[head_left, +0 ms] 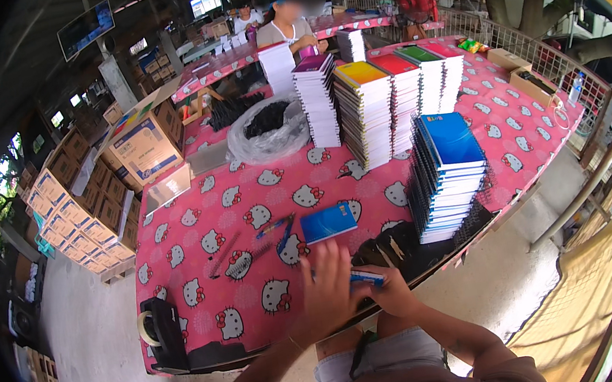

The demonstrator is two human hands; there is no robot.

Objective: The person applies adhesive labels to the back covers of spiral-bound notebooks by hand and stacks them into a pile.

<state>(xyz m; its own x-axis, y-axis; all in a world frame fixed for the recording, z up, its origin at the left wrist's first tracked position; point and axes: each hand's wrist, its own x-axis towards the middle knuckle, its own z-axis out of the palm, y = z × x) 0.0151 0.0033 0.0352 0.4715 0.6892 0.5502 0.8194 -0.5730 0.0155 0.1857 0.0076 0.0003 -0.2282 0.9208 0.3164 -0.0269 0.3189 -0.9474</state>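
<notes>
Both the left hand (327, 286) and right hand (389, 293) grip a blue spiral notebook (366, 278) at the pink desk (202, 280) edge.

Open-sided packing workshop, stacked spiral notebooks (365, 111), piled cartons (76, 215)

My worktop (196, 227) wears a pink cloth patterned with white cat faces and red bows. A blue notebook (329, 222) lies on it, and my fingers (334, 264) overlap another blue-covered notebook (366, 278). The nearest stack (450, 173) is topped in blue. Further stacks show purple (313, 64), yellow-orange (360, 73), red (393, 64) and green (419, 53) covers. The tape dispenser (161, 331) is black.
</notes>
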